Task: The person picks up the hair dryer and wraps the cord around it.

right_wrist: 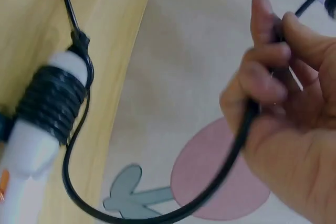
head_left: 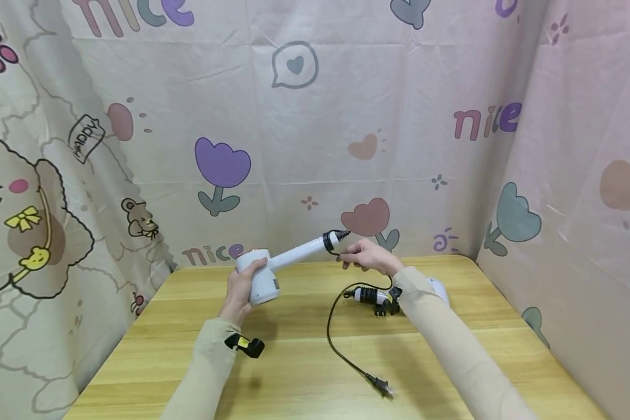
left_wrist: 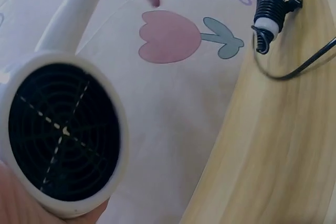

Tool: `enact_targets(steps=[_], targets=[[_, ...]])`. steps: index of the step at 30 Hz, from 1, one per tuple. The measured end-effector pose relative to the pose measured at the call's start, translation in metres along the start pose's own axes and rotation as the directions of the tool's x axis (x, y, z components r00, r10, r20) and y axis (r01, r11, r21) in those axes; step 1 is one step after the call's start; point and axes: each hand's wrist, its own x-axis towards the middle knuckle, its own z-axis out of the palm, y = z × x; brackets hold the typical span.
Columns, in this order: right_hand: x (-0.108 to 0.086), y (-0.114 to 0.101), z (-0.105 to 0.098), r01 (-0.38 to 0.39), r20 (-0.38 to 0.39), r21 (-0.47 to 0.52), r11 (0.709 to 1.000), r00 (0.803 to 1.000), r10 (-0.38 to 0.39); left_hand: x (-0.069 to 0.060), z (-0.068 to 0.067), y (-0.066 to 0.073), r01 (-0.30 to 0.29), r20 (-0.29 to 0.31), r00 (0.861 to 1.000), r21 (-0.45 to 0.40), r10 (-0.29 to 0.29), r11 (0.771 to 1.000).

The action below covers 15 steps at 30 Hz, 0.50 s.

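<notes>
My left hand [head_left: 238,294] grips a white hair dryer [head_left: 265,286] round its barrel, thumb across the side. Its handle points up and to the right, with several turns of black cord [head_left: 326,241] round the end. The dryer's round dark grille [left_wrist: 65,132] faces the left wrist camera. Just off the handle's end, my right hand [head_left: 370,256] pinches the cord between thumb and fingers. From this hand the cord's free length [right_wrist: 226,169] loops down to the table, ending in a two-prong plug [head_left: 380,386].
A second white hair dryer [head_left: 439,290] lies on the wooden table [head_left: 294,361] at the right, partly hidden behind my right forearm. Black cord is wrapped round its handle [right_wrist: 50,100]. Printed cloth [head_left: 294,134] hangs behind and at both sides of the table.
</notes>
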Motion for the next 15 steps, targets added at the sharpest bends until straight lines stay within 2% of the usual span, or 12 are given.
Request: enact_targets(steps=[5, 9, 12, 15], targets=[[0.003, 0.001, -0.012, 0.016, -0.160, -0.203, 0.979, 0.986, -0.050, 0.002, -0.007, 0.000, -0.008, 0.075, 0.997, 0.105, 0.000, 0.994], [0.005, -0.004, -0.017, 0.009, -0.242, -0.377, 0.926, 0.964, -0.108, 0.003, -0.011, 0.003, -0.044, 0.117, 0.993, 0.187, 0.022, 0.981], [0.007, -0.012, -0.016, 0.011, -0.287, -0.459, 0.888, 0.945, -0.160, 0.004, -0.013, 0.007, -0.101, 0.134, 0.988, 0.229, 0.072, 0.968], [0.009, -0.022, -0.014, 0.014, -0.347, -0.496, 0.868, 0.914, -0.213, 0.005, -0.018, 0.012, -0.174, 0.146, 0.980, 0.274, 0.138, 0.946]])
